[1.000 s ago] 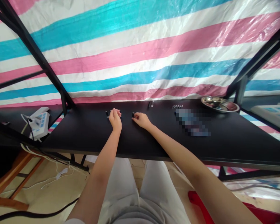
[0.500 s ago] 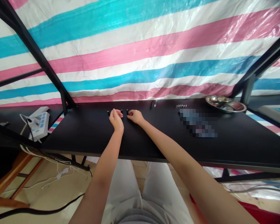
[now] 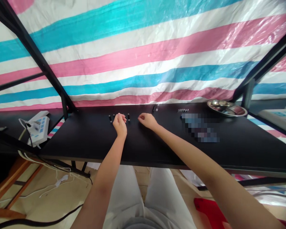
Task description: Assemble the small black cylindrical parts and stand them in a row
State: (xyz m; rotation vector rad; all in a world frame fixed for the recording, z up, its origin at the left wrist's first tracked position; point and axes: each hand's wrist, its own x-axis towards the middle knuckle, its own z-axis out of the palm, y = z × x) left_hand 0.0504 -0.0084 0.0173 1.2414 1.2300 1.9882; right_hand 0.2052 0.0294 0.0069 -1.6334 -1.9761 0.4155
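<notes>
A row of small black cylinders with silvery ends (image 3: pixel 110 118) stands on the black tabletop (image 3: pixel 90 136). My left hand (image 3: pixel 120 124) rests among them with its fingers curled inward, partly hiding the row. Whatever those fingers hold, if anything, cannot be made out. Just right of that hand is another black cylinder (image 3: pixel 128 117), apart from both hands. My right hand (image 3: pixel 148 120) is a little further right, over the table, fingers closed together and nothing showing between them.
Near the back edge lie a black piece (image 3: pixel 153 108) and a clear one (image 3: pixel 157 107). Further right are several small silvery pieces (image 3: pixel 183 110), a pixelated bluish item (image 3: pixel 201 128) and a shiny metal dish (image 3: pixel 240 111). Black frame posts flank the table; a power strip (image 3: pixel 41 128) is left.
My right hand has let go of the black cylinder beside my left hand and moved right. My left hand has stayed nearly in place. The view has shifted slightly.
</notes>
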